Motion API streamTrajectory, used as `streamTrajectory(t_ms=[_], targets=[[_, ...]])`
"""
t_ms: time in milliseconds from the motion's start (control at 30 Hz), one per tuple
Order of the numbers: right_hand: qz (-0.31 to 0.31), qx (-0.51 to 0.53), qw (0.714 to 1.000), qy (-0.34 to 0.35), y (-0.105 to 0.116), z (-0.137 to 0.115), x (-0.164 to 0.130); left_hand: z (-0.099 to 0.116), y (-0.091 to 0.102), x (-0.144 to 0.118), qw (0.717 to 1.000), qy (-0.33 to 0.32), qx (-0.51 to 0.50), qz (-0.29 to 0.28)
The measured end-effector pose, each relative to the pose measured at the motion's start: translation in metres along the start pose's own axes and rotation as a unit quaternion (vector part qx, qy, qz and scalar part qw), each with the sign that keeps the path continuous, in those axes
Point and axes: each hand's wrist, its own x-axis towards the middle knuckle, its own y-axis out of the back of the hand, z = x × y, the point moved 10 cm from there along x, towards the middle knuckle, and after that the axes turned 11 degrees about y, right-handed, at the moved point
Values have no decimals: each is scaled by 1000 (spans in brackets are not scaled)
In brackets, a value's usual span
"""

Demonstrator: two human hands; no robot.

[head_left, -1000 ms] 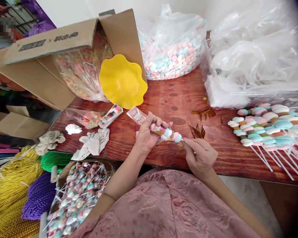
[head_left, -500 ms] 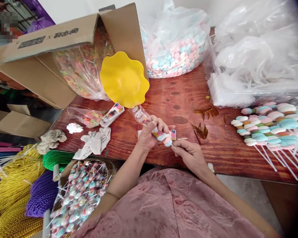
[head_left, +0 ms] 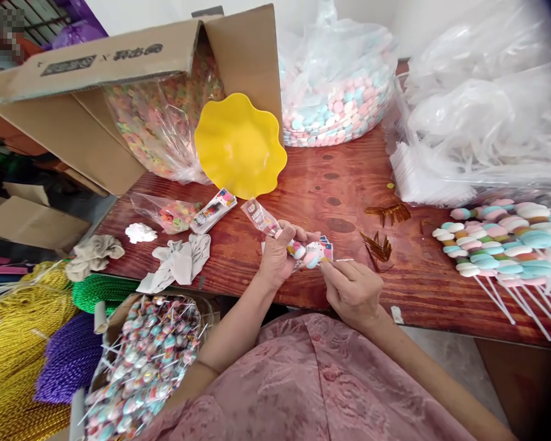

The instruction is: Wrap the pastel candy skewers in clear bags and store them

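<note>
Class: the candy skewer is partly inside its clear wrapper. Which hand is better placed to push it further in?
Probably the right hand: it pinches the stick end of the candy skewer, while the left hand is wrapped around the clear wrapper.

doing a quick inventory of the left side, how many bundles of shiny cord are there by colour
gold cord bundles: 2 (one at upper left, one at the bottom left corner)
green cord bundle: 1
purple cord bundle: 1
total: 4, all lying beside the box of wrapped lollipops, below the table edge
</note>
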Motion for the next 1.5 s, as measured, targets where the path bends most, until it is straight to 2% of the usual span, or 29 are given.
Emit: streamTrajectory(t_ms=[67,133,233,267,300,333,400,500,600,667,733,800,900,967,1000,1067,1133,1167,1233,1300,1367,1400,1500], targets=[[0,47,999,-19,-5,0,6,-1,-2,-3,1000,0,20,-6],[3,176,980,-88,-15,9,8,-5,-7,-6,998,18,46,-36],[15,379,901,-210,-34,24,3,-8,-12,-11,994,53,35,-85],[17,409,883,-231,-38,26,1,-7,-12,-12,993,59,23,-96],[17,417,877,-238,-39,26,0,-4,-11,-13,993,60,11,-104],[17,406,883,-235,-39,27,-2,1,-9,-13,993,56,-1,-107],[23,349,913,-209,-33,27,-3,14,1,-11,995,33,-28,-86],[31,241,960,-140,-23,21,-2,29,25,-5,996,-2,-85,-2],[40,115,991,-61,-14,10,3,26,41,-1,990,7,-120,74],[44,44,998,-24,-9,3,6,21,44,0,989,12,-112,96],[44,12,999,-12,-8,1,8,19,41,0,991,-4,-92,94],[42,25,998,-25,-9,2,8,18,35,-2,994,-25,-71,73],[24,130,987,-89,-18,12,8,16,24,-3,998,-36,-51,28],[-3,258,953,-161,-32,21,5,14,20,-4,999,-34,-42,0],[-22,331,922,-201,-41,24,3,13,18,-4,999,-31,-37,-14],[-61,471,837,-272,-61,23,-3,10,14,-3,998,-19,-30,-45],[-89,562,756,-322,-76,16,-8,3,8,-3,996,0,-33,-82],[-96,586,732,-335,-81,13,-9,0,5,-4,994,12,-36,-101],[-97,601,715,-343,-88,8,-7,-7,-3,-6,990,31,-38,-130],[-75,601,719,-340,-90,7,-2,-11,-8,-8,989,39,-36,-138],[-38,591,734,-333,-87,11,3,-9,-8,-8,991,35,-37,-121],[-23,574,753,-321,-83,14,6,-8,-5,-7,993,34,-41,-104],[-48,459,852,-247,-66,17,11,-2,5,-2,995,35,-84,-51]])
